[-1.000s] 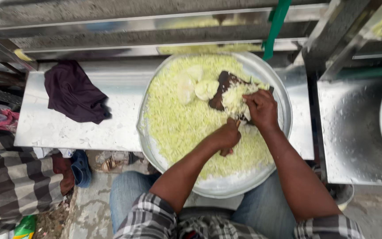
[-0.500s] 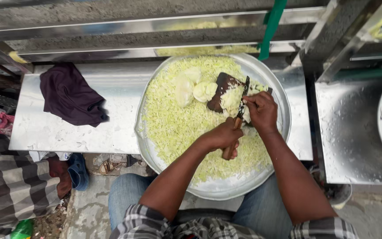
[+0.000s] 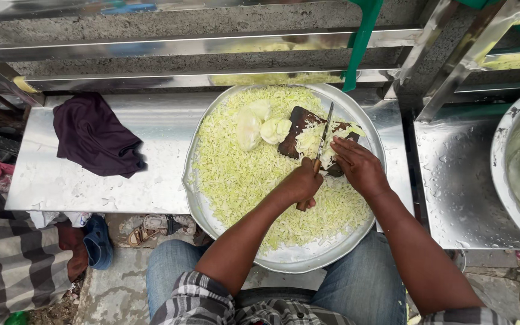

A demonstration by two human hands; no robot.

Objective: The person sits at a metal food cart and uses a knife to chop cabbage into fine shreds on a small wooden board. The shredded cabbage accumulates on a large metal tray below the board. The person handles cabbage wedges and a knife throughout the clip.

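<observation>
A wide steel tray (image 3: 332, 253) holds a heap of pale green shredded cabbage (image 3: 236, 174). A dark wooden board (image 3: 299, 123) lies in the tray's far right part, with cabbage shreds on it. My left hand (image 3: 301, 183) grips the wooden handle of a knife (image 3: 326, 127), whose blade points away over the board. My right hand (image 3: 361, 165) presses flat on the cabbage on the board, just right of the blade. Two uncut cabbage chunks (image 3: 259, 126) rest left of the board.
A dark purple cloth (image 3: 94, 135) is bunched on the wet steel counter (image 3: 139, 192) at the left. Another steel bowl (image 3: 513, 174) with green leaves stands at the right edge. Steel rails run along the back. A person's plaid sleeve (image 3: 7, 265) shows at lower left.
The knife has lifted and shifted slightly right across the board between strokes. My right hand stays on the cabbage. The view has drifted a little.
</observation>
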